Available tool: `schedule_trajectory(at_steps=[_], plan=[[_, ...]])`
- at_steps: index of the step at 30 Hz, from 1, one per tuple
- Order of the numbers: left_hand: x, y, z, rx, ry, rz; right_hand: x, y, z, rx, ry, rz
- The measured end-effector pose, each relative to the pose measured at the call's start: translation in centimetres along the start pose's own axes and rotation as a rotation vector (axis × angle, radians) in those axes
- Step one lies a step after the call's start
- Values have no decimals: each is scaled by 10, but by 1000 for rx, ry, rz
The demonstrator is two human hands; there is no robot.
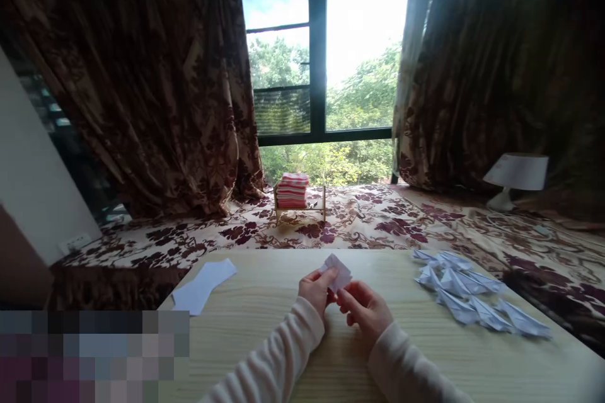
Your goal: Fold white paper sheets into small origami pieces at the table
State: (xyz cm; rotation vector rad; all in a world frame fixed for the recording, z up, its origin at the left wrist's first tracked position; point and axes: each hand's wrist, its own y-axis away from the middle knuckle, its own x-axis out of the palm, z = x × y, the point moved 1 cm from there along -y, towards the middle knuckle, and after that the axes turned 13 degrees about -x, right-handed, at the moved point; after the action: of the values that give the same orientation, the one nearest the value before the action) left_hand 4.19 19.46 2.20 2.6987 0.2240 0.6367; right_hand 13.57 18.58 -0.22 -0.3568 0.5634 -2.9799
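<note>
A small folded piece of white paper (339, 272) is held up over the middle of the table. My left hand (316, 289) grips its left side, thumb lying across the front. At the lower right corner, the fingers of my right hand (366, 308) pinch the same paper. Flat sheets of white paper (204, 284) lie overlapping on the left of the table. Over on the right is a group of several folded white paper pieces (466, 289), pointed in shape and lying close together.
The pale wooden table (265, 327) meets a ledge with a floral cloth (246, 230). On the ledge stand a small rack (324, 204) with striped red-and-white folded cloths (292, 190) and a white lamp (516, 173). Patterned curtains (189, 75) flank the window.
</note>
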Motion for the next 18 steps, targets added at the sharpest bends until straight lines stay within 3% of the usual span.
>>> schedule_trajectory(at_steps=[3,6,9,14,18], plan=[[-13,23,-5,-11,-50,75,6,4,5,-37,-50,116],[-30,45,-14,-31,-119,151,12,11,14,20,-43,271],[-43,60,-22,-36,-249,189,15,16,22,96,-14,302],[-56,64,-22,-14,-412,214,15,19,24,187,20,345],[-66,60,-13,-61,-446,166,15,20,23,186,28,356]])
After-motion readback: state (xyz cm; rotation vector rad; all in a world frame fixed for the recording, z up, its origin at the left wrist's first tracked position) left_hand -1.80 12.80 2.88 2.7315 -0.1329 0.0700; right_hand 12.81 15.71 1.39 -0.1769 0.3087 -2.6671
